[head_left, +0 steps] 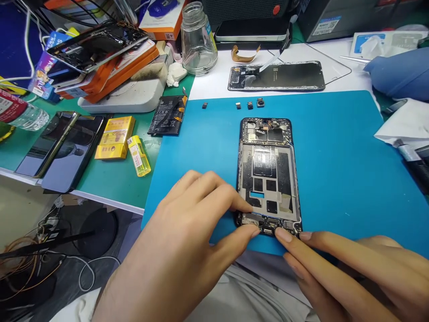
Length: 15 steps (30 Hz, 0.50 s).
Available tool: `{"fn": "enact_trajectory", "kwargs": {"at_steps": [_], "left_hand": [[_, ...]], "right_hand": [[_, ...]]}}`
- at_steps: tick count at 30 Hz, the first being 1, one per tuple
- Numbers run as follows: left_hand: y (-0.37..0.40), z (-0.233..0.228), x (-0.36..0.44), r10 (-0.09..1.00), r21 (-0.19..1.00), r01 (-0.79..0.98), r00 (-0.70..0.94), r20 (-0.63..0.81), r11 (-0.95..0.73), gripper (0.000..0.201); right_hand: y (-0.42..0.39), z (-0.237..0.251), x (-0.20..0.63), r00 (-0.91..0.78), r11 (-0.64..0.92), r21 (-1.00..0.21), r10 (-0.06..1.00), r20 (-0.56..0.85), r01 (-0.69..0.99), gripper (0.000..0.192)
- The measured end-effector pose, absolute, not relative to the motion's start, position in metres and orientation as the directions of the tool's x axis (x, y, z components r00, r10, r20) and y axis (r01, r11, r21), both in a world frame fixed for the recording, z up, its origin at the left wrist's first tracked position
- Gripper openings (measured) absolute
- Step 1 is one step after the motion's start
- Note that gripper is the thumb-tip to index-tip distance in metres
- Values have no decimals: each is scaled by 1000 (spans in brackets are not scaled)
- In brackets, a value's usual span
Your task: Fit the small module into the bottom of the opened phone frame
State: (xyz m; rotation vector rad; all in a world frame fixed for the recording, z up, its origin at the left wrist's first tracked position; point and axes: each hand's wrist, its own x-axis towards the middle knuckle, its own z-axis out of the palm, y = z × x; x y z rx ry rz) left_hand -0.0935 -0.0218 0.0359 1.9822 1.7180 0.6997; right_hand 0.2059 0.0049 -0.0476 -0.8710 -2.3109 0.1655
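A person sits at a cluttered repair bench, both bare hands meeting at the near edge of a bright blue rubber work mat (335, 156). The left hand (187, 232) pinches the bottom left corner of an opened black smartphone frame (268, 174), thumb and forefinger gripping its lower rim. The right hand (338, 273) reaches in from the right, two fingertips pressing on the bottom edge near the charging port; it is not closed around anything.

The phone lies flat, back off, near the middle of the mat and close to its near edge, its top pointing away from the person. The battery bay is empty, with exposed metal shielding and circuit boards at top and bottom.

To work well here, it seems wise to keep the frame pinned flat with the left hand while the right works gently along the bottom board, avoiding the thin cables there.

Farther along the mat's far edge sits a row of four tiny dark camera modules (250, 105). Just off the mat's far left corner lies a flat black phone battery (167, 115). Beyond the mat, on white bench top, rests a black phone back cover (288, 76), and behind it to the left a clear glass jar (198, 39).
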Motion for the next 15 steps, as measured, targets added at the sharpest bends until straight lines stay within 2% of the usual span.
{"fn": "enact_trajectory", "kwargs": {"at_steps": [3, 10, 15], "left_hand": [[-19, 36, -94, 986, 603, 781, 125, 110, -166, 25], [-18, 34, -95, 983, 582, 793, 119, 142, -180, 15], [-19, 34, -93, 983, 607, 774, 136, 123, -183, 16]], "right_hand": [[-5, -50, 204, -538, 716, -331, 688, 488, 615, 71], [3, -52, 216, -604, 768, -362, 639, 476, 528, 65], [-8, -54, 212, -554, 714, -360, 696, 457, 600, 71]]}}
